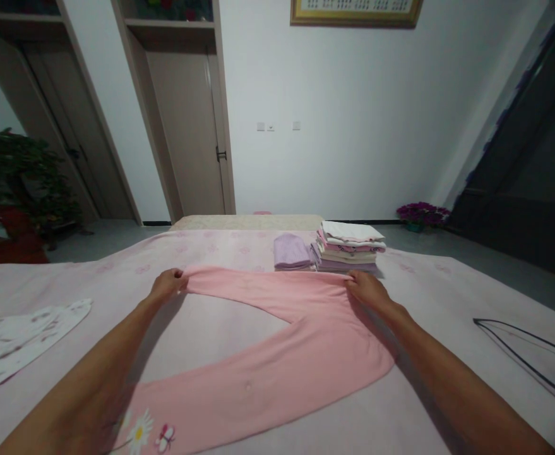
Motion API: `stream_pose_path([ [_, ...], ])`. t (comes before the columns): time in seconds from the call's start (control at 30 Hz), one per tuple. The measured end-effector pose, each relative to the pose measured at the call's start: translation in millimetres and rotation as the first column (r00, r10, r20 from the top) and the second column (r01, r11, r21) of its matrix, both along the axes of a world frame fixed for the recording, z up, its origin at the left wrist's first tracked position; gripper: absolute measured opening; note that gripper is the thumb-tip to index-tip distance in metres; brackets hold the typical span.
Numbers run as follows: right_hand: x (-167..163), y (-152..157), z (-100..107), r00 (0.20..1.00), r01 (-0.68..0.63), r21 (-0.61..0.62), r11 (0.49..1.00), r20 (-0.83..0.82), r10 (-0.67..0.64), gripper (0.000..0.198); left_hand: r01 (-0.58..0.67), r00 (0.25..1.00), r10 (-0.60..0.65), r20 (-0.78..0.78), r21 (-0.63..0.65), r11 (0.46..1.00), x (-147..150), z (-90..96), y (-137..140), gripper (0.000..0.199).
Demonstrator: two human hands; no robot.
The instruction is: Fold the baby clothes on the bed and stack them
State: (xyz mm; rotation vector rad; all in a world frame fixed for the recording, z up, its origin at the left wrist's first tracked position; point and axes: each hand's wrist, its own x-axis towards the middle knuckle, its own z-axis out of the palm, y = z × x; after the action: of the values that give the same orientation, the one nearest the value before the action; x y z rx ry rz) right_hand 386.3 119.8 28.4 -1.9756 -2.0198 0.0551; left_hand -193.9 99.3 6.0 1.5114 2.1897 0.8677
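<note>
Pink trousers (277,360) lie spread sideways before me, with a white daisy and a butterfly design near the lower cuff. My left hand (168,284) pinches the cuff of the far leg. At the waistband's far corner, my right hand (366,287) grips the fabric. Between the two hands the far leg is stretched and a little raised. The near leg rests on the pale pink sheet (211,328), its cuff partly behind my left forearm. Just beyond my right hand stand a stack of folded clothes (350,246) and a folded lilac garment (291,251).
A white patterned garment (26,335) lies at the left. Black wire hangers (528,360) rest at the right edge. Beyond the sheet are a beige surface (249,222), a door (182,126), a potted plant (16,170) and purple flowers (423,213).
</note>
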Motion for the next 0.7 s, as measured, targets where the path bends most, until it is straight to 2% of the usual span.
stream_pose_path([
  [0.07, 4.6, -11.6, 4.6, 0.956, -0.058, -0.014, 0.998, -0.289, 0.051, 0.022, 0.036, 0.994, -0.042, 0.104, 0.065, 0.997, -1.0, 6.6, -18.3, 0.024],
  [0.13, 9.3, -26.2, 6.9, 0.81, -0.108, -0.038, 0.993, -0.583, 0.066, 0.019, 0.058, 0.978, -0.081, 0.192, 0.121, 0.991, -3.8, 12.8, -41.3, 0.031],
  [0.2, 14.1, -43.1, 7.3, 0.657, -0.154, -0.042, 0.987, -0.751, 0.07, 0.021, 0.077, 0.941, -0.131, 0.312, 0.18, 0.981, -8.4, 18.1, -68.9, 0.038],
  [0.27, 19.1, -60.8, 6.0, 0.589, -0.184, -0.026, 0.983, -0.803, 0.089, 0.023, 0.106, 0.885, -0.199, 0.421, 0.234, 0.966, -13.5, 21.7, -100.4, 0.038],
  [0.33, 24.5, -77.0, 2.7, 0.6, -0.184, -0.003, 0.983, -0.793, 0.109, 0.027, 0.145, 0.848, -0.252, 0.466, 0.254, 0.956, -17.5, 23.2, -133.7, 0.034],
  [0.47, 36.2, -100.1, -10.8, 0.634, -0.19, 0.027, 0.981, -0.76, 0.144, 0.03, 0.22, 0.863, -0.274, 0.424, 0.174, 0.96, -18.8, 20.5, -194.1, 0.03],
  [0.6, 44.8, -112.7, -24.7, 0.575, -0.196, -0.002, 0.981, -0.81, 0.114, 0.024, 0.31, 0.864, -0.362, 0.349, 0.198, 0.93, -16.2, 12.7, -231.7, 0.052],
  [0.7, 47.3, -119.1, -26.7, 0.543, -0.184, -0.029, 0.983, -0.836, 0.077, 0.021, 0.371, 0.856, -0.42, 0.301, 0.207, 0.905, -16.6, 6.2, -246.6, 0.054],
])
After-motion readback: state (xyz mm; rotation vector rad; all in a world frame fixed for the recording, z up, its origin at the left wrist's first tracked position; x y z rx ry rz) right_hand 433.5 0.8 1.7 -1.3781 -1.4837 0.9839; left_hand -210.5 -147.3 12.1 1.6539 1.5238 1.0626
